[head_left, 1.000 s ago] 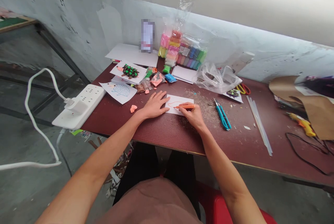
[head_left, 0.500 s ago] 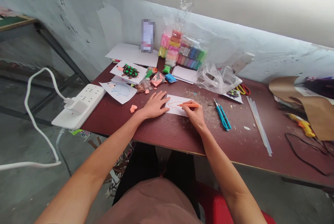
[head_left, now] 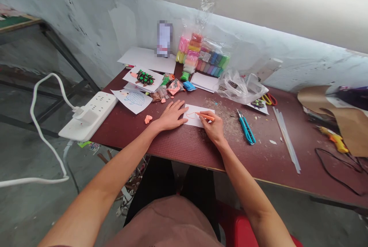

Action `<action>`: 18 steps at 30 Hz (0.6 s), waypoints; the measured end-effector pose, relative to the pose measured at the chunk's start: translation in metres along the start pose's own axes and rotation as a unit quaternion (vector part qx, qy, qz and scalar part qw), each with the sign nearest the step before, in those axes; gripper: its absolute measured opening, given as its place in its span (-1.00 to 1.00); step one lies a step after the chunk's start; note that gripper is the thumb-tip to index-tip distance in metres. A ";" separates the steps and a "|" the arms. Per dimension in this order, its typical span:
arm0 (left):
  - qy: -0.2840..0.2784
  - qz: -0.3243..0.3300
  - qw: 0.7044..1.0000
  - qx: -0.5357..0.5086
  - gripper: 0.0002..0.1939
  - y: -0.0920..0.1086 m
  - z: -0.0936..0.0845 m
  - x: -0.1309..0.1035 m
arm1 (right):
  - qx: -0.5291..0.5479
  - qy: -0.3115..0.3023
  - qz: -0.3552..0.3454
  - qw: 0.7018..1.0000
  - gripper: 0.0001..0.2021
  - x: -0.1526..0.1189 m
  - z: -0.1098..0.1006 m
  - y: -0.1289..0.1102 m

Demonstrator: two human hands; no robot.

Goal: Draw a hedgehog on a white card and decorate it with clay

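A small white sheet of paper (head_left: 189, 122) lies on the dark red table, bearing a curved orange line. My left hand (head_left: 172, 116) rests flat with fingers spread, its fingertips at the paper's left edge. In my right hand (head_left: 213, 127) is an orange marker (head_left: 207, 116), its tip on or just over the drawn line. A lump of orange clay (head_left: 148, 119) sits left of my left hand. Behind it are a blue hedgehog drawing (head_left: 132, 100) and a card with a green-spotted hedgehog (head_left: 145, 77).
A teal utility knife (head_left: 246, 127) and clear glue sticks (head_left: 286, 139) lie to the right, with a yellow glue gun (head_left: 333, 138) beyond. Packs of coloured clay (head_left: 212, 63) and a plastic bag (head_left: 240, 87) stand behind. A white power strip (head_left: 89, 118) juts over the left edge.
The marker tip has shifted slightly on the paper, up along the orange line, and the marker is tilted differently. My left hand stays in place.
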State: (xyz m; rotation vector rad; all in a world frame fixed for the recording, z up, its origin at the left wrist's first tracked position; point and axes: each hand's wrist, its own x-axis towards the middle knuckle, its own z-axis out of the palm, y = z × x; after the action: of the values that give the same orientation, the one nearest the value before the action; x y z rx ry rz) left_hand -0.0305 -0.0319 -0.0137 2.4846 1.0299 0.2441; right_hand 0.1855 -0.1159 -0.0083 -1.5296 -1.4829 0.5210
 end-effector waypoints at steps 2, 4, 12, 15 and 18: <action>0.000 -0.002 1.000 0.003 -0.36 0.001 -0.001 0.000 | -0.006 -0.007 -0.002 1.000 -0.72 0.000 0.000 -0.001; -0.004 -0.006 1.000 0.005 -0.36 0.003 -0.002 -0.001 | -0.012 -0.011 -0.006 1.000 -0.73 0.000 0.000 -0.002; -0.012 -0.016 1.000 0.005 -0.34 0.005 -0.005 -0.001 | -0.027 -0.019 -0.009 0.999 -0.76 -0.003 -0.001 -0.008; -0.008 -0.013 1.000 0.003 -0.35 0.004 -0.003 -0.001 | -0.031 -0.019 -0.005 0.999 -0.79 -0.004 -0.001 -0.010; -0.007 -0.013 1.000 0.004 -0.35 0.004 -0.003 -0.001 | -0.031 -0.018 -0.001 0.999 -0.82 -0.005 -0.001 -0.012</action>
State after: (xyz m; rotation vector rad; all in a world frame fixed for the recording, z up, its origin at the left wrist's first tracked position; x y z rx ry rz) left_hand -0.0300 -0.0337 -0.0090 2.4745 1.0575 0.2147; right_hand 0.1792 -0.1222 0.0007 -1.5751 -1.5405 0.5082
